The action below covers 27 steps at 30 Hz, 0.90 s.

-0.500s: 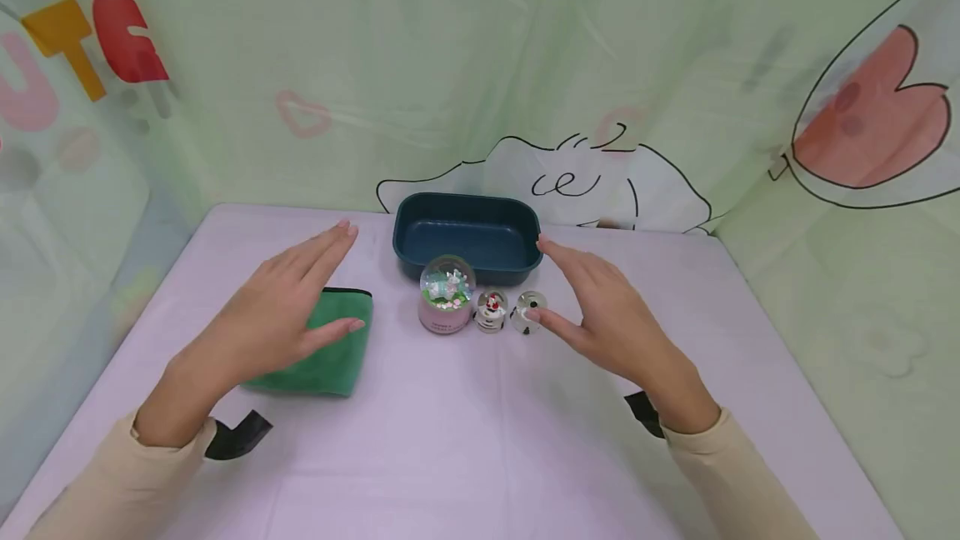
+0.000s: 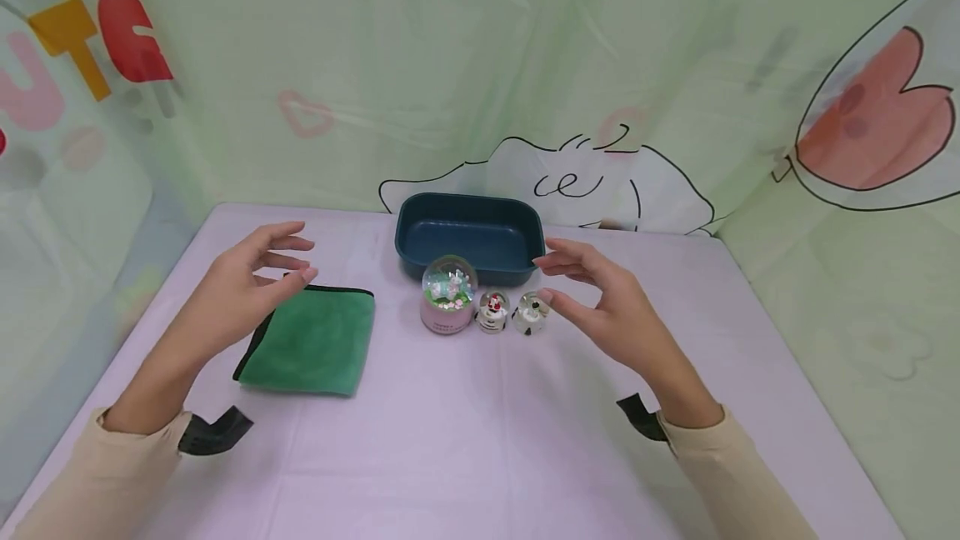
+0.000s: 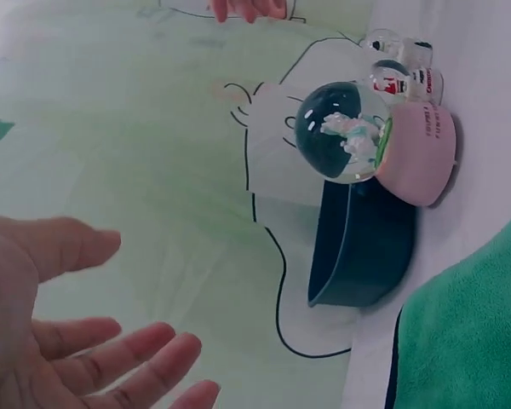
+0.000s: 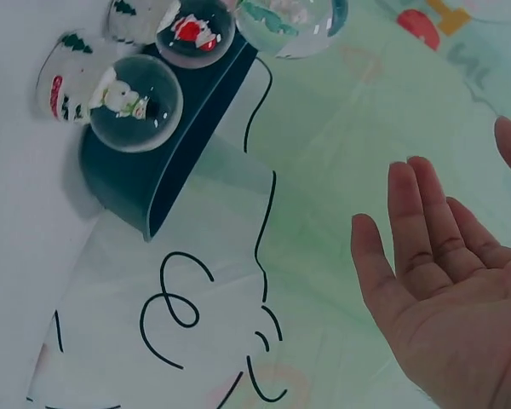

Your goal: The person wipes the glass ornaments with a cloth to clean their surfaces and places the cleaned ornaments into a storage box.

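My left hand (image 2: 243, 290) hovers over the far left edge of a folded green cloth (image 2: 315, 344) with black trim, fingers loosely bent and holding nothing. On the other side, my right hand (image 2: 611, 307) hangs in the air beside the small snow globes, likewise holding nothing. A large snow globe with a pink base (image 2: 447, 315) stands left of a small snow globe with a red-clad figure (image 2: 492, 312) and a small snow globe with a snowman (image 4: 136, 102). Behind these sits a dark blue rectangular bin (image 2: 468, 244).
A pale lilac cloth covers the table (image 2: 420, 457). Printed pale green sheeting (image 2: 420, 65) hangs close behind the bin and along both sides. Black straps (image 2: 216, 432) stick out at both wrists.
My left hand has drawn back to the left, uncovering more of the green cloth. The fingers of both hands have bent a little. The objects have stayed in place.
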Tool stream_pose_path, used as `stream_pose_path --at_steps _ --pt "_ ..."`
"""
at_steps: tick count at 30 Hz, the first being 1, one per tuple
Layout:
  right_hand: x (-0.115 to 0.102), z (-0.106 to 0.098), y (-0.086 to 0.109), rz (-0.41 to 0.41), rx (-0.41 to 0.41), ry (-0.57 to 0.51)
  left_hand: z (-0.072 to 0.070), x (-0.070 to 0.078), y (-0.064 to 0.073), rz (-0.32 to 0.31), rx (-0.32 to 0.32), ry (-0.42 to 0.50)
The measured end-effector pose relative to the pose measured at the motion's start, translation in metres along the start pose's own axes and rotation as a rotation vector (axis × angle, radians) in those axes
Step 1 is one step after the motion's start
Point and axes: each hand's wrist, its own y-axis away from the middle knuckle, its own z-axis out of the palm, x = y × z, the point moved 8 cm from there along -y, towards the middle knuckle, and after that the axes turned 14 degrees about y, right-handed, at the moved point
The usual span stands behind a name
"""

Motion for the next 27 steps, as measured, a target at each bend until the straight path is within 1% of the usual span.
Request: stream_pose_path --at_steps 2,5,8,10,14,20,24,27 --pt "0.002 0.001 0.000 0.033 -0.028 -0.032 -0.006 -0.010 -0.001 -0.074 0.000 0.054" --pt "0.005 0.003 0.000 0.084 -0.064 -0.069 -0.010 -0.024 -0.001 -0.153 -0.021 0.144" --pt "0.006 0.004 -0.001 0.112 -0.080 -0.095 -0.012 -0.038 -0.002 -0.211 -0.047 0.233" --pt "0.007 0.005 -0.002 0.120 -0.081 -0.105 -0.013 -0.045 -0.001 -0.241 -0.057 0.261" --pt "0.008 0.006 -0.003 0.132 -0.081 -0.118 -0.017 -0.060 0.003 -0.296 -0.054 0.265" --pt "0.009 0.007 -0.004 0.132 -0.085 -0.146 -0.021 -0.081 0.012 -0.367 -0.031 0.214" --pt "0.009 0.010 -0.006 0.112 -0.096 -0.183 -0.019 -0.097 0.018 -0.422 -0.038 0.211" --pt "0.009 0.013 -0.006 0.104 -0.105 -0.215 -0.016 -0.107 0.024 -0.464 -0.058 0.209"
